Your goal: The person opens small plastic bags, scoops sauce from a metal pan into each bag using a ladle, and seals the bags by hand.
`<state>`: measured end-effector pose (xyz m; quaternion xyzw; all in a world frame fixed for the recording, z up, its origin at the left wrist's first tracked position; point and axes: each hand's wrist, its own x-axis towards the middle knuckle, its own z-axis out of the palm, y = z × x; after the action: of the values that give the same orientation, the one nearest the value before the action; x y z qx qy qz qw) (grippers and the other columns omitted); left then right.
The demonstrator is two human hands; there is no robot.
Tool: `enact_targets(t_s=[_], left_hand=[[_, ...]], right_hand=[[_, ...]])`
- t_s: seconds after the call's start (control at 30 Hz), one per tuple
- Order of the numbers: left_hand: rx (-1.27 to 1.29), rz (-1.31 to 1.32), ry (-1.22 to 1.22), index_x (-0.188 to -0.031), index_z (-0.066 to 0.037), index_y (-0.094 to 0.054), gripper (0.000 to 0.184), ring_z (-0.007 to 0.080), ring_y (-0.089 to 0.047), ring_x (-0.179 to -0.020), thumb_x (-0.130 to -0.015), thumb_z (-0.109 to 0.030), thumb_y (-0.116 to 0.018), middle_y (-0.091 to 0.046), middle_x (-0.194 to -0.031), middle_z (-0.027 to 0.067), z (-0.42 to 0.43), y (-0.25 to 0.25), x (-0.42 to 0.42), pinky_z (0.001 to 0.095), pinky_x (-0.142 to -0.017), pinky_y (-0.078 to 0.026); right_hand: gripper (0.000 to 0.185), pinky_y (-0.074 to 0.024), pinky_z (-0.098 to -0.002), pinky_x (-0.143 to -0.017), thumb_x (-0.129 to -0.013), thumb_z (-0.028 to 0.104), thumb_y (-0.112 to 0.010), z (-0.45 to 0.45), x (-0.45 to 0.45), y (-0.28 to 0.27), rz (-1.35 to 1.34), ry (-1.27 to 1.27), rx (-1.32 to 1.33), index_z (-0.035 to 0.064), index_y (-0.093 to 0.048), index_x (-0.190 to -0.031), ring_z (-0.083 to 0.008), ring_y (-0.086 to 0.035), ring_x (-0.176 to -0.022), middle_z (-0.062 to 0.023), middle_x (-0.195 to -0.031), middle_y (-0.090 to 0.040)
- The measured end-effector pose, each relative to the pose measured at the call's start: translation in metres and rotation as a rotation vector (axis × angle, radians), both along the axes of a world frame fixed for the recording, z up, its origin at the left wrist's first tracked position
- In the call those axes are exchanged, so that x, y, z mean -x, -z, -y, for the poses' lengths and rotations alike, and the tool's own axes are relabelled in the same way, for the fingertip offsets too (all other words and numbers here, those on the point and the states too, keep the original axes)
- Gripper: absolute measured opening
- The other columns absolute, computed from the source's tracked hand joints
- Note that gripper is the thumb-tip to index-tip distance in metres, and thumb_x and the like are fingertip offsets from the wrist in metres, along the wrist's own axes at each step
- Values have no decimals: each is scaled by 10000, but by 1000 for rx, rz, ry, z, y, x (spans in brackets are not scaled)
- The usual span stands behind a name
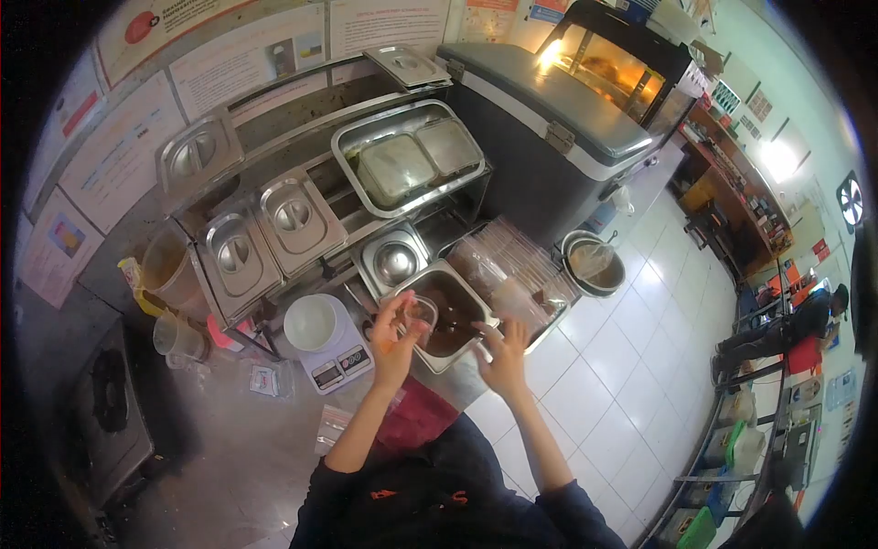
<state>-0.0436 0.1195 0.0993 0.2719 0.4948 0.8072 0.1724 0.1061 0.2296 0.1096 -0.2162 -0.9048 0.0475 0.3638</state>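
Observation:
Over the left edge of a steel pan with dark brown contents (448, 359), my left hand (402, 329) has its fingers wrapped round a small clear cup (422, 313). My right hand (504, 352) is at the pan's right edge, fingers bent; a dark, thin thing shows by its fingertips, too small to name. Left of my left hand, a white bowl (311, 323) stands on a digital scale (340, 366). A round steel lid (395, 263) lies just behind the pan.
Lidded steel pans (291, 215) and a large steel tray (343, 146) stand on a rack behind. Clear plastic packets (498, 256) lie right of the pan. A round pot (594, 265) is farther right. Plastic jugs (174, 337) stand left. A person (805, 320) sits far right.

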Motion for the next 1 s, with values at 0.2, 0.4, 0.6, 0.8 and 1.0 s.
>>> enact_targets(t_s=[0.2, 0.4, 0.6, 0.8, 1.0], left_hand=[[109, -214, 106, -1145, 4, -539, 418, 128, -546, -946, -756, -39, -688, -541, -1052, 57, 3, -15, -27, 237, -792, -454], [150, -32, 175, -867, 25, -636, 81, 100, -586, -734, -795, 26, -599, -602, -825, 49, 13, 0, -15, 206, -650, -463], [260, -421, 11, -820, 18, -638, 47, 90, -581, -647, -789, 6, -605, -609, -797, 58, 18, -25, -26, 196, -541, -450], [218, -593, -53, -747, 10, -625, 39, 173, -596, -665, -753, 24, -589, -627, -759, 84, 20, -28, -25, 264, -602, -458], [218, -684, -155, -729, -20, -635, 127, 206, -581, -656, -733, 70, -546, -620, -703, 83, 23, -22, -22, 281, -616, -448]], right_hand=[[339, -456, -329, -782, -751, 13, -577, 30, 22, -8, -207, -254, 640, 22, -573, -1090, -268, -599, -897, -135, -932, -608], [256, -465, -280, -813, -809, -11, -541, 41, 15, -15, -286, -371, 1062, -27, -578, -1061, -167, -605, -940, -107, -976, -640], [145, -491, -267, -715, -759, 32, -637, 51, 15, -20, -205, -231, 828, -37, -639, -886, -167, -646, -773, -119, -828, -669], [88, -493, -259, -649, -730, 12, -651, 53, 15, -21, -288, -182, 623, -35, -656, -804, -177, -655, -691, -120, -764, -672], [60, -491, -253, -625, -729, 30, -655, 58, 9, -13, -314, -171, 721, -22, -662, -758, -158, -652, -677, -97, -734, -672]])
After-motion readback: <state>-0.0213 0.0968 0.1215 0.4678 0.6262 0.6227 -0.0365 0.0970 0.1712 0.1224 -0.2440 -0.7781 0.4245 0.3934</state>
